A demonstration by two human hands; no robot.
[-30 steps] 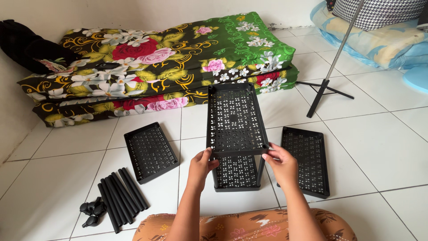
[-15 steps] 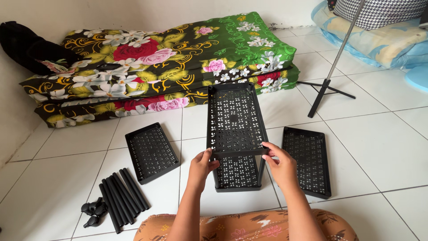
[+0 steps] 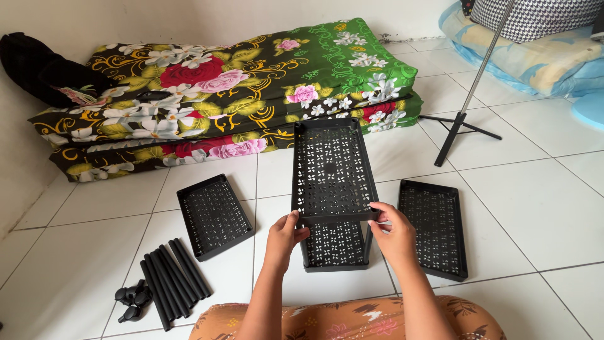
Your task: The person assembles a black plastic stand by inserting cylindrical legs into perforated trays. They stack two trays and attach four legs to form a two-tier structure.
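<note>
Two hands grip the near end of the upper shelf tray [image 3: 331, 169], a black perforated plastic rectangle sitting on short posts above the lower shelf tray [image 3: 334, 244] on the white tiled floor [image 3: 541, 208]. The left hand [image 3: 284, 235] is curled around the near left corner, thumb on the rim and fingers underneath; the right hand [image 3: 394, 232] pinches the near right corner in the same way. Both are pressed onto the tray rather than spread.

Judging by this, the step in hand is seating the upper tray's corners on the posts of the rack. The next move would call for even downward pressure at each corner while keeping the tray level, so that no post slips out of its socket.

Two spare trays lie flat on the floor, the left spare tray [image 3: 214, 215] and the right spare tray [image 3: 434, 226], on either side of the rack. A bundle of black tubes [image 3: 171, 281] and small black end caps [image 3: 130, 300] lie toward the near left. A folded floral mattress [image 3: 226, 88] lies by the far wall, with a tripod stand [image 3: 462, 119] to its right.
</note>
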